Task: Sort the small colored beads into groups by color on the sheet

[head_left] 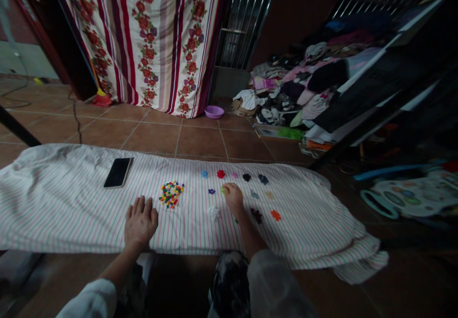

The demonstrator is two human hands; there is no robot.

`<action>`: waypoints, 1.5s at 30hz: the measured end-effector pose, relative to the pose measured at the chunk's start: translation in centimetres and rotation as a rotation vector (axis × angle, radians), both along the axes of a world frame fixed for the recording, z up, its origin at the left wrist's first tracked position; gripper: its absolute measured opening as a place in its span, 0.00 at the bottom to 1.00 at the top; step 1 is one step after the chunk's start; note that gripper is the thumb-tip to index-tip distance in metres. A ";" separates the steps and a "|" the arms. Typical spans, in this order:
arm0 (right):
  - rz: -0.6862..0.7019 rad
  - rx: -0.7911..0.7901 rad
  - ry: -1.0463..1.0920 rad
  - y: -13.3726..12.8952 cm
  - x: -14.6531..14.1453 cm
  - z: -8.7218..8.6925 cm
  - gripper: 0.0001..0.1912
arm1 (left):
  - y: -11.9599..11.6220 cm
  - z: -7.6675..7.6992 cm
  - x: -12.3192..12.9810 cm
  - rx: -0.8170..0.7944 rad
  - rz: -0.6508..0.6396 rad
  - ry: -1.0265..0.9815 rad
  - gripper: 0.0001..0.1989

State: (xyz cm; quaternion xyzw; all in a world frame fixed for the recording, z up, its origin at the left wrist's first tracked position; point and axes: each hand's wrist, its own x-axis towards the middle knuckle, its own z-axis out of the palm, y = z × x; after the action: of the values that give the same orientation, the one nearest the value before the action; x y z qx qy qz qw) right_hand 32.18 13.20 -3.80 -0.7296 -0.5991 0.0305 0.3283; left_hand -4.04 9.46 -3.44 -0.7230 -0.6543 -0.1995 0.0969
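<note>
My left hand [140, 223] lies flat on the striped cloth [89, 213], fingers stretched out, holding nothing. Just right of it is a loose pile of small mixed pieces [171, 195] in red, yellow, green, blue and white. My right hand [233, 197] is closed in a pinch at a small light green cluster [223, 190]; its fingertips hide what they hold, if anything. Around this hand lie small single-colour clusters: purple [212, 191], red [221, 174], light blue [204, 174], white [213, 212], pink [234, 174], black [246, 177] and dark brown [256, 215].
Farther right are an orange cluster [275, 215], a beige one [269, 195], a grey-blue one [254, 194] and a dark one [263, 179]. A phone [118, 172] lies at the left. Beyond the table are a purple basin [213, 112], a floral curtain [161, 46] and heaped clothes [296, 84].
</note>
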 end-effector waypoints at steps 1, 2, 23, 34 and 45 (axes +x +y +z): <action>0.006 -0.010 -0.008 0.0 0.0 0.0 0.15 | 0.0 0.0 0.0 -0.005 -0.002 -0.007 0.24; 0.012 -0.016 -0.013 0.0 0.1 0.0 0.15 | 0.0 0.0 0.0 -0.009 -0.002 -0.012 0.24; 0.225 0.119 0.156 -3.0 -6.4 1.9 0.17 | 0.0 0.4 0.2 -0.040 0.015 -0.017 0.24; 0.492 -0.149 0.052 -0.2 -17.5 3.2 0.12 | -0.1 0.5 0.3 -0.044 0.002 -0.071 0.24; 0.386 -0.232 -0.059 2.8 -19.0 2.9 0.13 | 0.0 0.5 0.3 -0.038 0.007 -0.077 0.23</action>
State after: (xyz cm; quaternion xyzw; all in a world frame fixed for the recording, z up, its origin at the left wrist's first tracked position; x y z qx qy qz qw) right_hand 13.18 16.03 -0.87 -0.6348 -0.7294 0.1400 0.2128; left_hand -3.72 9.46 -2.97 -0.7140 -0.6639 -0.2144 0.0588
